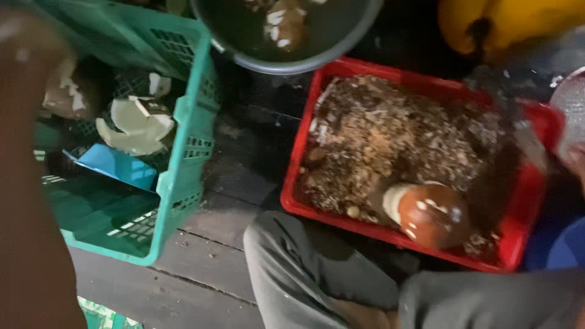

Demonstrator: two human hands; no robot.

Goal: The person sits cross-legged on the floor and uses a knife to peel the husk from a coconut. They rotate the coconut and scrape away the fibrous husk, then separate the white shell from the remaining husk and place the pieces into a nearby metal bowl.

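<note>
My left hand (27,42) is a blurred shape at the top left, with its forearm running up the left edge, over a green plastic crate (183,176). Right beside it is a brown-and-white coconut piece (67,94); whether the fingers hold it is unclear. Only a sliver of my right hand (576,161) shows at the right edge, and a blurred dark blade (509,113) reaches up-left from it over a red crate (298,170). A brown peeled coconut (429,213) lies in that crate on a bed of brown shavings (390,134).
The green crate holds white coconut shell pieces (134,125) and a blue sheet (113,164). A grey bowl (292,64) of dark water with coconut pieces sits at the top. A yellow object (518,21) is top right, a metal rim (573,103) far right. My grey-trousered knee (292,274) rests on dark floor planks.
</note>
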